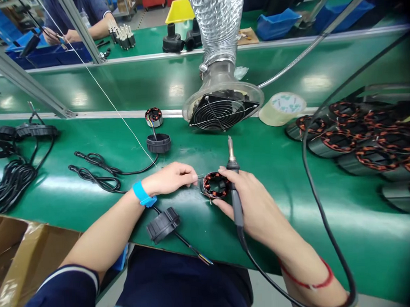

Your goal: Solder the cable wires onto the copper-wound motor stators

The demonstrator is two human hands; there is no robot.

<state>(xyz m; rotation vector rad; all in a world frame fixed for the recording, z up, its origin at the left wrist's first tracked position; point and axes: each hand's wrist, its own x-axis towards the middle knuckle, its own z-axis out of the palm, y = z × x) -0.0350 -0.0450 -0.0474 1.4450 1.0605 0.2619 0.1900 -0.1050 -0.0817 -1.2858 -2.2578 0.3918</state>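
Note:
My right hand (254, 201) holds a small motor stator (216, 185) with copper windings between thumb and fingers, on the green bench. The same hand also keeps a soldering iron (237, 202), its tip pointing away from me. Left of the stator, my left hand (177, 177) is closed in a pinch on a thin wire at the stator's edge. A thin pale strand (109, 99) slants down from above to my left hand. Just below that forearm lies a black ribbed cap (163, 225) on a cable with bare-ended coloured leads (204, 258).
A fume extractor (219, 111) hangs ahead. Beyond my hands stand another stator (154, 117) and black cap (158, 143). Larger stators (353, 139) crowd the right, near a tape roll (282, 108). Coiled cables (12, 182) lie left. Across the bench, a person's hands (59, 37) work.

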